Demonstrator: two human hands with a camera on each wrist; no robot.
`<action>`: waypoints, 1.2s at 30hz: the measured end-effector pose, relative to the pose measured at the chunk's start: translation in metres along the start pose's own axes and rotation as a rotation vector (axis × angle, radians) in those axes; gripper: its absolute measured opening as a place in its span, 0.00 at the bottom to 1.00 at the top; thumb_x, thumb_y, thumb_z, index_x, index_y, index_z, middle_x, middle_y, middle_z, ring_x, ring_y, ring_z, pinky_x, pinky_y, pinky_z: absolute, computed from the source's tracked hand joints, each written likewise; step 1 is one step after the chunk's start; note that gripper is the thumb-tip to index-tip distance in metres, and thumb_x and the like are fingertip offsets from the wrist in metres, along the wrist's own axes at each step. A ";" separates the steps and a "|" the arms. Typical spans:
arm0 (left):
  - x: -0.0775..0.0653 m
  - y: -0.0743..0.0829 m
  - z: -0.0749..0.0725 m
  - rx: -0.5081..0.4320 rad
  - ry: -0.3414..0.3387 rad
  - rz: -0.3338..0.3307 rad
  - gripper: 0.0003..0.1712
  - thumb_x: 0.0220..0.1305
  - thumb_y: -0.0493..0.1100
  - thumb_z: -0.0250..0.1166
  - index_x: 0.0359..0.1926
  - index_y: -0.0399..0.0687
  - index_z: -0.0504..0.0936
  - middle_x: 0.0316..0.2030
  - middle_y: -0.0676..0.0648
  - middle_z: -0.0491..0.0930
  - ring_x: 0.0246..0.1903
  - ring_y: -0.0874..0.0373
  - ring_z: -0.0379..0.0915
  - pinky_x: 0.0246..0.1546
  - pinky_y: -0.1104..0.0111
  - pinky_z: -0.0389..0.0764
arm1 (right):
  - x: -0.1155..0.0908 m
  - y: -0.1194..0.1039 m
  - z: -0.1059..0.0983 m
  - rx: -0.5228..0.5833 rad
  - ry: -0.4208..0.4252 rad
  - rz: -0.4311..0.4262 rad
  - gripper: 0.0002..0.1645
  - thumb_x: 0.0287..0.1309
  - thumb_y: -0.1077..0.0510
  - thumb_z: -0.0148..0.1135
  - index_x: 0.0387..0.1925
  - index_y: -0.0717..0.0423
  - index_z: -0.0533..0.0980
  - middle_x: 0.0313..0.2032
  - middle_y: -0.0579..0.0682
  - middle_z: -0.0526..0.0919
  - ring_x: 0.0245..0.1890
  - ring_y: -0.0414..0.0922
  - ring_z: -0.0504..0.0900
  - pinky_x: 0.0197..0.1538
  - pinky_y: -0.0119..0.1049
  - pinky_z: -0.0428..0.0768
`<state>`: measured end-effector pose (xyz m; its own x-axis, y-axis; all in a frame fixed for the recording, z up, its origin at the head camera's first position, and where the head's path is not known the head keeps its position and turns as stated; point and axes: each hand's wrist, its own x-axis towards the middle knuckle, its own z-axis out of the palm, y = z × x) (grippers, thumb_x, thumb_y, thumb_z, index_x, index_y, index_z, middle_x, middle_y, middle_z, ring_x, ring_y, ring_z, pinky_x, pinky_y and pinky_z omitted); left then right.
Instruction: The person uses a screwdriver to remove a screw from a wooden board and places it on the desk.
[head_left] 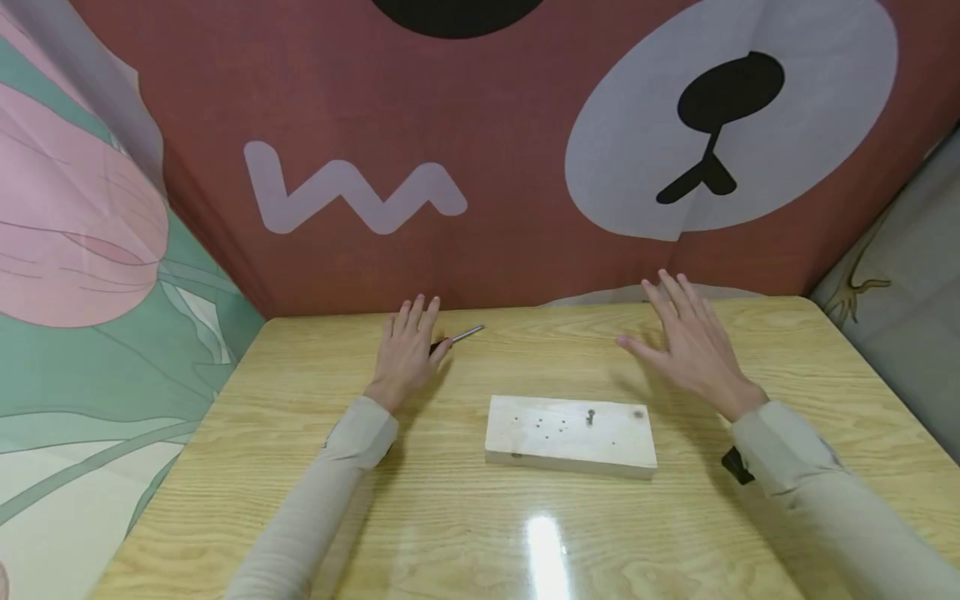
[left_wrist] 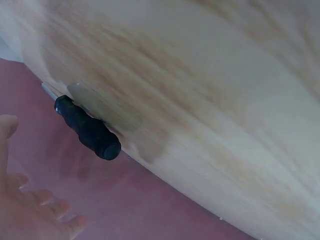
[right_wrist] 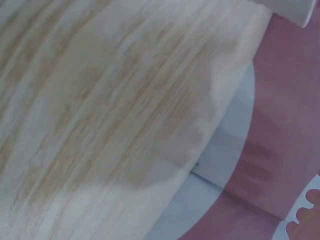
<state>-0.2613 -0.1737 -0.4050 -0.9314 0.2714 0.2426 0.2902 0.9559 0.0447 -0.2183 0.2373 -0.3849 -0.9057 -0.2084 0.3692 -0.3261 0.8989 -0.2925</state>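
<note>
1. The left hand is past the far left corner of the wooden block. Its fingers are stretched out flat and hold nothing.
2. The right hand is past the block's far right corner. Its fingers are straight, its thumb sticks out, and it holds nothing. Its shadow makes me think it is up off the table.
3. The screwdriver lies on the table, past the block's far left corner, by the left hand. No fingers go around it, so the table must be what holds it up. Its round handle could maybe roll.
4. The block lies on its wide side, which probably helps it sit still.
5. One screw stands up on the block's right half. Its tip is likely stuck in the wood. Small dark holes dot the block too, mostly left of the screw.
</note>
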 end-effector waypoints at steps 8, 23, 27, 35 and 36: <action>-0.006 -0.002 0.000 -0.074 -0.026 0.031 0.39 0.74 0.56 0.55 0.77 0.49 0.54 0.74 0.36 0.60 0.72 0.39 0.57 0.72 0.41 0.62 | -0.012 -0.008 -0.010 0.049 0.016 -0.005 0.55 0.60 0.32 0.61 0.78 0.50 0.50 0.78 0.60 0.49 0.77 0.62 0.48 0.73 0.69 0.52; -0.010 -0.006 0.001 -0.144 -0.058 0.076 0.36 0.72 0.53 0.60 0.74 0.44 0.61 0.67 0.32 0.68 0.66 0.36 0.67 0.66 0.42 0.70 | -0.038 -0.020 -0.020 0.134 -0.028 -0.015 0.55 0.58 0.37 0.66 0.78 0.50 0.52 0.78 0.57 0.47 0.76 0.65 0.49 0.69 0.73 0.56; -0.011 -0.007 0.000 -0.160 -0.070 0.070 0.36 0.71 0.52 0.60 0.74 0.45 0.62 0.64 0.33 0.73 0.62 0.36 0.71 0.62 0.43 0.75 | -0.045 -0.024 -0.022 0.145 -0.073 -0.014 0.54 0.59 0.37 0.66 0.78 0.51 0.52 0.78 0.58 0.47 0.77 0.65 0.48 0.67 0.75 0.56; -0.011 -0.009 0.003 -0.192 -0.074 0.082 0.32 0.71 0.51 0.62 0.70 0.45 0.69 0.59 0.35 0.77 0.58 0.39 0.75 0.57 0.46 0.79 | -0.061 -0.032 -0.026 0.249 -0.120 -0.010 0.52 0.60 0.40 0.67 0.78 0.45 0.52 0.79 0.55 0.45 0.76 0.65 0.49 0.63 0.78 0.58; -0.011 -0.010 0.003 -0.194 -0.070 0.089 0.31 0.70 0.51 0.62 0.69 0.45 0.70 0.59 0.35 0.77 0.58 0.39 0.75 0.56 0.46 0.79 | -0.063 -0.033 -0.026 0.259 -0.125 -0.006 0.52 0.59 0.40 0.68 0.78 0.45 0.52 0.79 0.54 0.45 0.76 0.65 0.49 0.63 0.78 0.58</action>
<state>-0.2546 -0.1855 -0.4111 -0.9114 0.3669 0.1866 0.4022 0.8902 0.2139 -0.1440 0.2308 -0.3758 -0.9248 -0.2737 0.2643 -0.3751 0.7724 -0.5126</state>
